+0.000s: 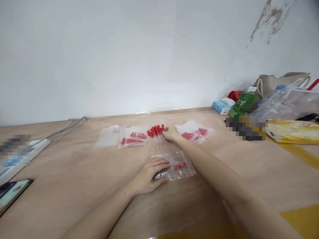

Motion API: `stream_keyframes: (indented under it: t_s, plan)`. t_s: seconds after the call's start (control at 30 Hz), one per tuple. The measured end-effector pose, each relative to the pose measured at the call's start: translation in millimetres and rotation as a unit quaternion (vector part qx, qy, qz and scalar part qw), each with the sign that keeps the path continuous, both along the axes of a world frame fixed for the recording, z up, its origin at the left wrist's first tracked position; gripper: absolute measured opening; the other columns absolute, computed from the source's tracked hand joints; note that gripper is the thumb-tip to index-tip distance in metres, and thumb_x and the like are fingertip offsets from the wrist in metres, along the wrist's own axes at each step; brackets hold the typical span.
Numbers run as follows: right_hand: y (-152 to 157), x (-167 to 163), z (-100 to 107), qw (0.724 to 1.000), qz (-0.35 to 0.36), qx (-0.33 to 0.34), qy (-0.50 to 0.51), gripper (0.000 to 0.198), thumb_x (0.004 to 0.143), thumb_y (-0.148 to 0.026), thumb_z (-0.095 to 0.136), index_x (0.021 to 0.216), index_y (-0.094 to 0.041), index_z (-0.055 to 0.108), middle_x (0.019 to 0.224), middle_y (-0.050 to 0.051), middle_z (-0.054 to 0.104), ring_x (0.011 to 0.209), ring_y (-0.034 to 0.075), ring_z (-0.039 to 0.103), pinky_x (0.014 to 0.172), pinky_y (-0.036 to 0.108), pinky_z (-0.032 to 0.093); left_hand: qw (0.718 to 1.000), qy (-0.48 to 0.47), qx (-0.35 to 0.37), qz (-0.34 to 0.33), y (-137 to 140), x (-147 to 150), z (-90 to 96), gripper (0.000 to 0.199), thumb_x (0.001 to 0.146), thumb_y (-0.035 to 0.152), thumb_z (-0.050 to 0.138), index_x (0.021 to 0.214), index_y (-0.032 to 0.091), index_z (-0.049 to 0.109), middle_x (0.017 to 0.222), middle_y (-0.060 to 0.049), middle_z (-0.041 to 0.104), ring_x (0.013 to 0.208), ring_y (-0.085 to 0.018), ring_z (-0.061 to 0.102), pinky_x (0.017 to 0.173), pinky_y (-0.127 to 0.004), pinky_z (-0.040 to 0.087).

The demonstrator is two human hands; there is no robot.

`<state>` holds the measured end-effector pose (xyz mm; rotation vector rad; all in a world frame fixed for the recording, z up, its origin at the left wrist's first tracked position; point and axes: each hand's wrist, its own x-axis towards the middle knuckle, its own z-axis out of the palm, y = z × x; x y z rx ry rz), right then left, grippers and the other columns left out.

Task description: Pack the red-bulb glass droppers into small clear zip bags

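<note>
My right hand (171, 133) reaches to the right end of a row of glass droppers (156, 141) with red rubber bulbs. Its fingertips are pinched at the bulb of the outermost dropper (162, 127). Nearer to me, a clear zip bag (174, 175) lies flat with a couple of red-bulbed droppers (179, 165) inside. My left hand (152, 174) rests on the left part of this bag, fingers stretched and thumb apart. Left of the row lie filled bags (134, 138) showing red bulbs, and more filled bags (195, 132) lie beyond my right hand.
A flat clear bag (107, 136) lies farther left. At the left edge are a power strip (40, 146) and a phone (15, 192). A green bottle (243, 103), a tissue pack (221, 107), a yellow packet (291, 131) and plastic bags (284, 99) crowd the right back, by the wall.
</note>
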<state>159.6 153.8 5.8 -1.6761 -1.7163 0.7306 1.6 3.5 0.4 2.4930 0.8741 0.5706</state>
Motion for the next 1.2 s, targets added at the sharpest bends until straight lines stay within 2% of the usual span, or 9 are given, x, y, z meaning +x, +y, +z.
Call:
stream_keyframes:
  t_s: [0.07,0.13,0.23,0.3,0.43,0.53,0.77,0.97,1.2]
  plan:
    - [0.0,2.0,4.9,1.000,-0.009,0.001,0.005,0.018,0.067,-0.017,0.056,0.082,-0.013,0.064,0.070,0.006,0.065,0.068,0.017,0.060,0.062,0.023,0.042,1.000,-0.004,-0.001,0.000,-0.1,0.2,0.3,0.040,0.083,0.034,0.055,0.121,0.023,0.051,0.125,-0.006,0.052,0.117,-0.022,0.045,0.101,-0.039,0.035]
    - [-3.8,7.4,11.2,1.000,-0.025,0.009,0.013,0.034,0.068,-0.018,0.053,0.101,-0.009,0.057,0.072,0.007,0.064,0.067,0.017,0.060,0.061,0.023,0.043,1.000,-0.004,-0.003,0.000,-0.5,0.2,0.6,0.040,0.083,0.033,0.055,0.121,0.023,0.051,0.125,-0.006,0.052,0.118,-0.022,0.045,0.100,-0.039,0.035]
    - [-20.1,28.6,16.9,0.996,-0.030,0.032,0.073,0.066,0.071,-0.019,0.047,0.132,-0.009,0.024,0.066,0.001,0.061,0.055,0.014,0.058,0.054,0.023,0.044,1.000,0.000,-0.003,-0.002,-1.1,0.1,1.1,0.040,0.084,0.033,0.054,0.122,0.024,0.050,0.126,-0.005,0.052,0.118,-0.021,0.045,0.101,-0.039,0.035]
    - [-38.2,52.3,14.9,0.984,-0.012,0.055,0.170,0.077,0.069,-0.019,0.048,0.136,-0.015,0.009,0.059,-0.005,0.055,0.046,0.012,0.055,0.047,0.022,0.044,1.000,0.000,-0.001,-0.002,-1.0,-0.2,1.1,0.040,0.084,0.034,0.054,0.123,0.024,0.050,0.126,-0.005,0.051,0.118,-0.021,0.044,0.101,-0.040,0.036]
    - [-80.7,102.0,-0.8,0.958,-0.058,0.114,0.258,0.072,0.065,-0.023,0.054,0.128,-0.022,0.021,0.057,-0.010,0.045,0.041,0.010,0.050,0.039,0.021,0.041,1.000,0.013,-0.001,0.003,0.7,-1.0,1.4,0.039,0.085,0.036,0.051,0.122,0.025,0.051,0.127,-0.005,0.051,0.119,-0.023,0.044,0.100,-0.043,0.036]
    - [-104.7,119.9,-13.5,0.939,-0.085,0.107,0.316,0.067,0.063,-0.029,0.061,0.120,-0.023,0.026,0.061,-0.009,0.048,0.045,0.011,0.053,0.042,0.022,0.045,1.000,0.028,-0.008,0.002,1.9,-1.3,2.3,0.035,0.089,0.033,0.045,0.123,0.026,0.050,0.129,-0.004,0.049,0.121,-0.022,0.042,0.102,-0.044,0.034]
    - [-122.3,105.0,-21.5,0.907,-0.074,0.066,0.410,0.059,0.061,-0.040,0.067,0.104,-0.024,0.029,0.063,-0.008,0.053,0.057,0.013,0.058,0.058,0.029,0.052,0.999,0.035,0.002,0.005,0.9,-0.4,2.2,0.038,0.087,0.031,0.048,0.125,0.026,0.048,0.130,-0.004,0.048,0.122,-0.021,0.042,0.103,-0.042,0.034]
    - [-133.8,103.0,-18.7,0.910,-0.045,0.000,0.412,0.052,0.061,-0.040,0.067,0.097,-0.024,0.033,0.064,-0.007,0.055,0.053,0.011,0.057,0.051,0.024,0.048,0.999,0.031,0.004,0.006,0.2,0.8,2.1,0.042,0.087,0.032,0.047,0.128,0.026,0.044,0.130,-0.004,0.048,0.121,-0.021,0.043,0.102,-0.042,0.035]
    - [-131.5,113.1,-17.4,0.901,0.006,-0.063,0.429,0.049,0.057,-0.045,0.071,0.085,-0.023,0.038,0.071,-0.003,0.059,0.063,0.011,0.061,0.065,0.029,0.050,0.999,0.027,-0.022,-0.008,2.3,-4.7,4.4,0.046,0.086,0.031,0.050,0.130,0.027,0.040,0.133,-0.004,0.045,0.123,-0.022,0.039,0.103,-0.043,0.033]
